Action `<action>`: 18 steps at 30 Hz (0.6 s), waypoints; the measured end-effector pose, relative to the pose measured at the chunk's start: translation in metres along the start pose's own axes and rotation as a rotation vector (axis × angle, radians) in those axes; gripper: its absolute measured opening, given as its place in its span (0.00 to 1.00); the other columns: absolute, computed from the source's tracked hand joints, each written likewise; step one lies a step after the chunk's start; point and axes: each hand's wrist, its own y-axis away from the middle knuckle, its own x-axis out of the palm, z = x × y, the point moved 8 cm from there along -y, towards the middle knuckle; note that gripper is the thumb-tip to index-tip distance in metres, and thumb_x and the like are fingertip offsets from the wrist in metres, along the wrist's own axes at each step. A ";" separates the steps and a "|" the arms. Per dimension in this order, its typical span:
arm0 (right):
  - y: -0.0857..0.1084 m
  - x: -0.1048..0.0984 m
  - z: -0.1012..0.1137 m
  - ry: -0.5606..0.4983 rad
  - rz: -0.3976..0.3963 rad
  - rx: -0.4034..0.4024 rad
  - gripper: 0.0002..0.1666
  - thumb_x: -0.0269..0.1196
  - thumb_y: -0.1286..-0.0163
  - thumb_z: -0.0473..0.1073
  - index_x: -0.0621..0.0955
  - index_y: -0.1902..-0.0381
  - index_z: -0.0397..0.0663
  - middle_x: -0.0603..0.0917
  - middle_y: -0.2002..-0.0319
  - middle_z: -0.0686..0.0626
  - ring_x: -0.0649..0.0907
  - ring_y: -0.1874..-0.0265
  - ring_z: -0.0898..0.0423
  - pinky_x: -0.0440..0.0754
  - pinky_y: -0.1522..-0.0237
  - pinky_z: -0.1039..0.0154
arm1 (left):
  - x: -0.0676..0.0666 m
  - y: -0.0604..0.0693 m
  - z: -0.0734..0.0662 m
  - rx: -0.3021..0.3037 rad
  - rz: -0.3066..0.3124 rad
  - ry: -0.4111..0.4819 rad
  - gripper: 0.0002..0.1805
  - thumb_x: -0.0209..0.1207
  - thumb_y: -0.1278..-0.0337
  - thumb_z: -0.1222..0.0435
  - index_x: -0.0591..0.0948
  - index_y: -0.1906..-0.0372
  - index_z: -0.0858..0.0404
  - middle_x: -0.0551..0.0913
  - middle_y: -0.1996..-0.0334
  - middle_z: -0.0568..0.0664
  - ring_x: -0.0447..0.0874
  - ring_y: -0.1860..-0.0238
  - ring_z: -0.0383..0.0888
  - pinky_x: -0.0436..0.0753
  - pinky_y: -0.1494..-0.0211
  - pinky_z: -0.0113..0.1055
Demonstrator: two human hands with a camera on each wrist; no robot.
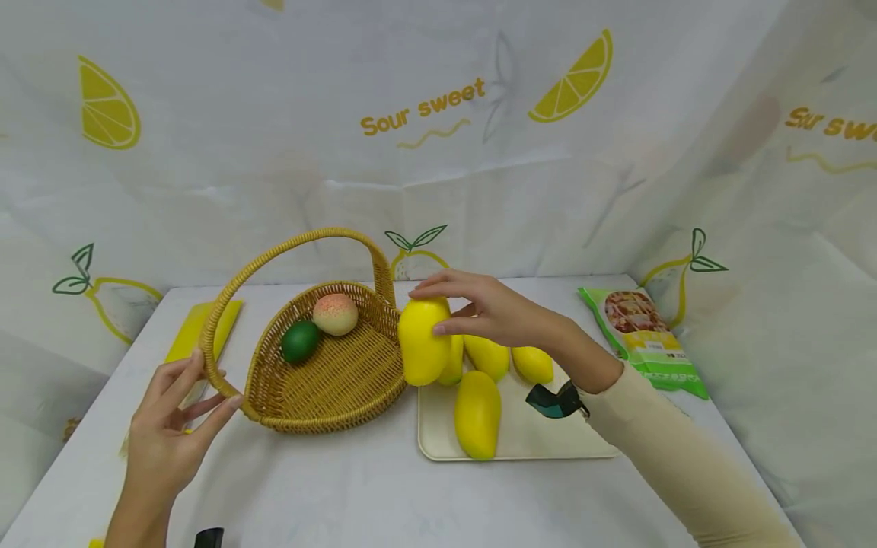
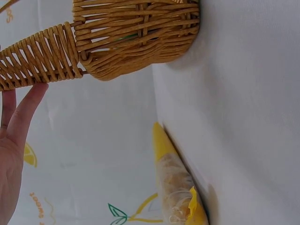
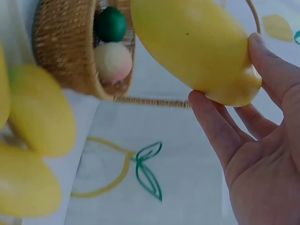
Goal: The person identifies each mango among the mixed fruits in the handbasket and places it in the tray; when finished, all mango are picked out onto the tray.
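My right hand (image 1: 503,312) holds a yellow mango (image 1: 421,342) by its upper end, between thumb and fingers. The mango hangs in the air beside the right rim of a wicker basket (image 1: 342,384). At the left, my left hand (image 1: 164,430) pinches the basket's arched handle (image 1: 218,313) low on its near side; the left wrist view shows fingertips against the woven handle (image 2: 42,56). Inside the basket lie a pink-and-cream peach (image 1: 336,314) and a dark green oval fruit (image 1: 300,342). The right wrist view shows the held mango (image 3: 197,47) close up.
Right of the basket is a cream tray (image 1: 541,430) bearing several yellow mangoes, one (image 1: 477,415) near its front edge. A green snack bag (image 1: 647,342) lies at the right. Behind the left hand is a yellow package (image 1: 192,331). A printed white cloth hangs behind.
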 end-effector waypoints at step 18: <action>0.085 -0.044 -0.035 0.158 -0.100 0.132 0.23 0.69 0.31 0.41 0.83 0.38 0.52 0.78 0.32 0.41 0.82 0.39 0.47 0.92 0.54 0.68 | 0.000 0.000 -0.001 -0.010 0.008 -0.037 0.44 0.72 0.49 0.61 0.67 0.31 0.80 0.76 0.42 0.45 0.78 0.42 0.36 0.87 0.48 0.19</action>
